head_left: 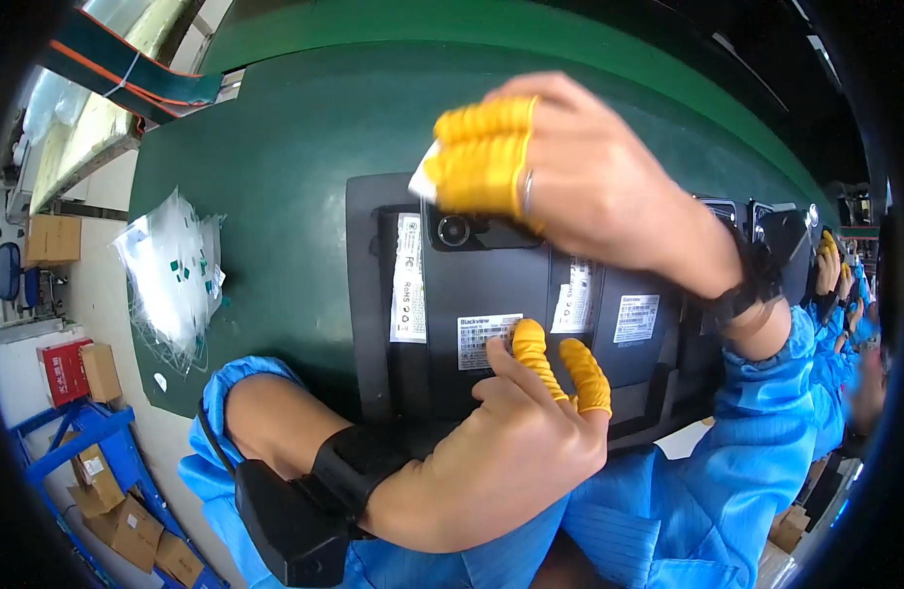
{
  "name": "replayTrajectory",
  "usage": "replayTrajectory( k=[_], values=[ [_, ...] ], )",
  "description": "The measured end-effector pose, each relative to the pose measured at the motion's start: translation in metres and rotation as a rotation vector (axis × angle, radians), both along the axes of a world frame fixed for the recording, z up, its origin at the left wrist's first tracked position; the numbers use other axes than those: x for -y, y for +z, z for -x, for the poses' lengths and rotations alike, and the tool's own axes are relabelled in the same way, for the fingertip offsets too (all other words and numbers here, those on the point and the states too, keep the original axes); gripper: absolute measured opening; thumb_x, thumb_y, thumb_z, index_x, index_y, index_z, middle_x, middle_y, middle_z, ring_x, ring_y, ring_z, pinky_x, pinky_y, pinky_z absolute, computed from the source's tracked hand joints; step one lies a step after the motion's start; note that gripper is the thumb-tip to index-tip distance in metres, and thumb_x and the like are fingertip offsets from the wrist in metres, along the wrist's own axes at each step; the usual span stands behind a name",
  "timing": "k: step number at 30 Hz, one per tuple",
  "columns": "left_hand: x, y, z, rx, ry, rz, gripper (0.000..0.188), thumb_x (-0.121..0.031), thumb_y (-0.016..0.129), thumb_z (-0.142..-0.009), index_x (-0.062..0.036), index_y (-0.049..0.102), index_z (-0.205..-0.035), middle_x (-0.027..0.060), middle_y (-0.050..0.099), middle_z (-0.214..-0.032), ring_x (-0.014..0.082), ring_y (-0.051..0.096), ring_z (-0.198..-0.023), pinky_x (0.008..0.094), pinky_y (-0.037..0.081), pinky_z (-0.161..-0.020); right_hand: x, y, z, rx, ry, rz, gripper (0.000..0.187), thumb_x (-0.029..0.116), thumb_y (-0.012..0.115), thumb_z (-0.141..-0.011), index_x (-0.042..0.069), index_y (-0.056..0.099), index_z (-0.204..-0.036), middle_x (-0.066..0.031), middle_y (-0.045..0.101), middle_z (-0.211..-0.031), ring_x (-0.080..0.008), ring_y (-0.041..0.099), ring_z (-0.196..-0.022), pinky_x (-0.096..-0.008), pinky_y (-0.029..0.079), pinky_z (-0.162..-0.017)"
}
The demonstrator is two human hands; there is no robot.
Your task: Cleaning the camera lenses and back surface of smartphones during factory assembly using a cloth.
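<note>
A dark tablet lies back up in a black tray. It has a camera bump with a round lens at its far end and a white printed label lower down. My left hand, with yellow finger cots on two fingers, rests over the tablet's near part; its fingers are apart, at the label's edge. Above the camera end is my right hand, slightly blurred. Its yellow-covered fingers are pressed together on a small white piece, whose material I cannot make out.
Another labelled dark device lies to the right. A heap of clear plastic film sits at the left of the green table. Cardboard boxes fill a blue rack at lower left. Co-workers' hands show at far right.
</note>
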State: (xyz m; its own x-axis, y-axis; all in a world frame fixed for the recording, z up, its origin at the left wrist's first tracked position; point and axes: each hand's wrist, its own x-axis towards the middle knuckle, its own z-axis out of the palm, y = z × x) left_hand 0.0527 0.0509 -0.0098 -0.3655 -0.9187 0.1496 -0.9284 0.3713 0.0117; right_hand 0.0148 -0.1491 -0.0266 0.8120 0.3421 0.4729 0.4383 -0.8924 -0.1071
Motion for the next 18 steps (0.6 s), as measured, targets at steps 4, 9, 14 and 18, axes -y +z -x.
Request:
replayTrajectory(
  k=[4,9,14,18],
  values=[
    [0.003,-0.004,0.002,-0.031,0.015,0.011,0.035,-0.015,0.060,-0.068,0.0002,0.068,-0.098,0.0208,0.059,-0.055,0.0390,0.067,-0.066,0.0263,0.046,-0.037,0.012,0.000,0.003,-0.002,-0.148,0.043,0.031,0.000,0.067,-0.070,0.004,0.066,-0.101,-0.0087,0.068,-0.102,-0.0278,0.062,-0.103,-0.0411,0.045,-0.090],
    [0.005,-0.003,0.000,-0.042,0.007,-0.009,0.036,-0.015,0.059,-0.068,0.0004,0.068,-0.100,0.0193,0.058,-0.053,0.0405,0.068,-0.068,0.0258,0.045,-0.036,0.003,-0.003,0.005,-0.079,0.044,-0.106,0.026,-0.001,0.067,-0.072,0.004,0.068,-0.098,-0.0120,0.068,-0.103,-0.0288,0.063,-0.102,-0.0406,0.044,-0.093],
    [0.002,-0.002,-0.001,-0.007,-0.004,-0.014,0.037,-0.015,0.059,-0.068,0.0002,0.068,-0.101,0.0162,0.054,-0.049,0.0410,0.068,-0.068,0.0256,0.045,-0.037,0.018,0.009,0.013,-0.070,-0.162,-0.063,0.025,-0.001,0.068,-0.073,0.005,0.068,-0.098,-0.0100,0.068,-0.102,-0.0285,0.062,-0.104,-0.0423,0.044,-0.094],
    [0.004,-0.005,-0.001,0.016,-0.023,0.019,0.036,-0.015,0.059,-0.069,-0.0001,0.069,-0.100,0.0140,0.051,-0.046,0.0403,0.068,-0.067,0.0254,0.045,-0.036,0.012,0.007,0.023,-0.054,-0.111,-0.095,0.028,0.001,0.069,-0.072,0.004,0.068,-0.100,-0.0100,0.068,-0.104,-0.0290,0.063,-0.103,-0.0434,0.045,-0.093]
  ],
)
